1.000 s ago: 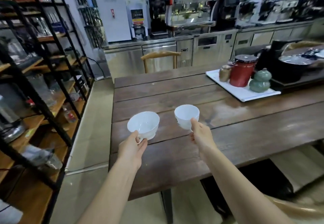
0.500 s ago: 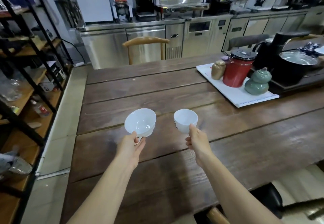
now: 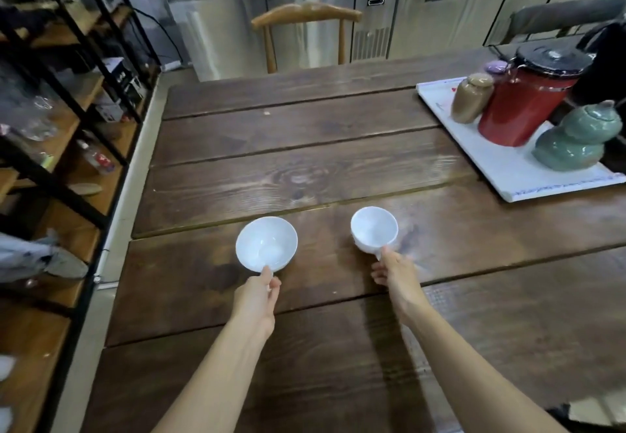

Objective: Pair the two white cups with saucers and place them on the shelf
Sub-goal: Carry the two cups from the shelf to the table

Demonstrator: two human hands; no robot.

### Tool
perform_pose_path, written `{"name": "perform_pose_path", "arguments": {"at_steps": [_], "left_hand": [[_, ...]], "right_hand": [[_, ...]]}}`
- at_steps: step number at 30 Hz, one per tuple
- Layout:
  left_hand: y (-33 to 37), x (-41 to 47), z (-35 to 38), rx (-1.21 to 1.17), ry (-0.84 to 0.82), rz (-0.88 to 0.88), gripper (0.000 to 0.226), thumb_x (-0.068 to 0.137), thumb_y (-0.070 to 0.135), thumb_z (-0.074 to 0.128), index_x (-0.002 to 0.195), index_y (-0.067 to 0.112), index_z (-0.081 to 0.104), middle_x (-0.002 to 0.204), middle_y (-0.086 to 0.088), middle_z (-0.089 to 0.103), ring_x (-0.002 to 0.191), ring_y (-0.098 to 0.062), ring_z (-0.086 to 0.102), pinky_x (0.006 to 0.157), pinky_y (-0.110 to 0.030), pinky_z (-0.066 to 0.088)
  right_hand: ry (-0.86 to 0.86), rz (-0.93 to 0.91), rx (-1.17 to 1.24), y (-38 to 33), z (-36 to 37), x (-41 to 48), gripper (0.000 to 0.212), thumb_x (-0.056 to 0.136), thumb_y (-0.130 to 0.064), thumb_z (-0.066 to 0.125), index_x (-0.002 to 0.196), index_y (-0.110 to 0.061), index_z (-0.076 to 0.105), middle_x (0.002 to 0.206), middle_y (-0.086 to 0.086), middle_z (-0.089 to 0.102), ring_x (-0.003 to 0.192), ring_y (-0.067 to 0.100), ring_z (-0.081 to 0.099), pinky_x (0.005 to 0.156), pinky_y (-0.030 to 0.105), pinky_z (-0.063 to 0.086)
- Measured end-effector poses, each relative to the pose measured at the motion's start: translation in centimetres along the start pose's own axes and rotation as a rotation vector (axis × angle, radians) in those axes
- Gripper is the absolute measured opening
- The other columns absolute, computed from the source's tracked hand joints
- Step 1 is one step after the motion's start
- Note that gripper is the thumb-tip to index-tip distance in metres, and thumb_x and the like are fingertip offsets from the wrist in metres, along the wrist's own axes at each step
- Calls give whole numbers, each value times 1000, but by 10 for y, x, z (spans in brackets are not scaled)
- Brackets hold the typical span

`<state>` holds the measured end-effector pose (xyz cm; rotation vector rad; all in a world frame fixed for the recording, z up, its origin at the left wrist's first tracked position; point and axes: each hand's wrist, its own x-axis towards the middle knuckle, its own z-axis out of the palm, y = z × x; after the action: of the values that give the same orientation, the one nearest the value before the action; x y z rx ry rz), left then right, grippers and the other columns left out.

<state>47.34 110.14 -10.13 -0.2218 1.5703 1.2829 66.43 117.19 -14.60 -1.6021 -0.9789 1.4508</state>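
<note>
hands (image 3: 254, 300) (image 3: 394, 273) hold white cups (image 3: 266, 243) (image 3: 374, 228) over bare table (image 3: 305, 168) centre.

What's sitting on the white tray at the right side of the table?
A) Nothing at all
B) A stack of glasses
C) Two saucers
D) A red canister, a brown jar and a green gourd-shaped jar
D: the white tray carries a red canister, a brown jar and a green gourd-shaped jar; no saucers show there.
</note>
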Motion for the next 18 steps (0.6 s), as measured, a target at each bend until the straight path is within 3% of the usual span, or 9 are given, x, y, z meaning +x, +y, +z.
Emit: {"name": "perform_pose_path", "arguments": {"at_steps": [3,6,10,15,18], "left_hand": [[-3,4,1,71,32,22,19,93,14,53,75,8,54,86,-2,59,100,-19,56,112,-41,32],[-7,6,-1,165,64,87,26,93,19,54,72,5,58,102,-9,59,99,-21,55,105,-39,41],[-9,8,-8,235,45,131,21,91,26,56,85,6,60,92,-6,61,96,-22,58,86,-36,49],[-3,7,-17,313,-2,119,19,88,30,60,89,12,59,106,-9,63,95,-23,62,75,-34,50],[3,6,-20,371,-7,127,31,88,32,59,111,12,55,108,-10,62,95,-23,62,75,-34,51]], "right_hand": [[-6,-14,-40,2,-2,1,29,98,-29,37,79,-16,55,76,7,56,58,14,49,40,15,38],[-17,-19,-75,1,-5,1,30,98,-28,38,79,-12,55,81,9,56,54,15,49,35,15,33],[-47,8,-125,-1,-11,1,32,96,-35,41,93,-5,52,80,11,59,51,15,50,33,17,33],[-39,54,-160,-4,-21,3,29,90,-46,49,84,-18,49,76,8,62,47,14,49,33,19,33],[43,-21,-227,-10,-29,4,31,86,-51,52,82,-20,50,79,10,66,57,17,54,48,30,46]]}}
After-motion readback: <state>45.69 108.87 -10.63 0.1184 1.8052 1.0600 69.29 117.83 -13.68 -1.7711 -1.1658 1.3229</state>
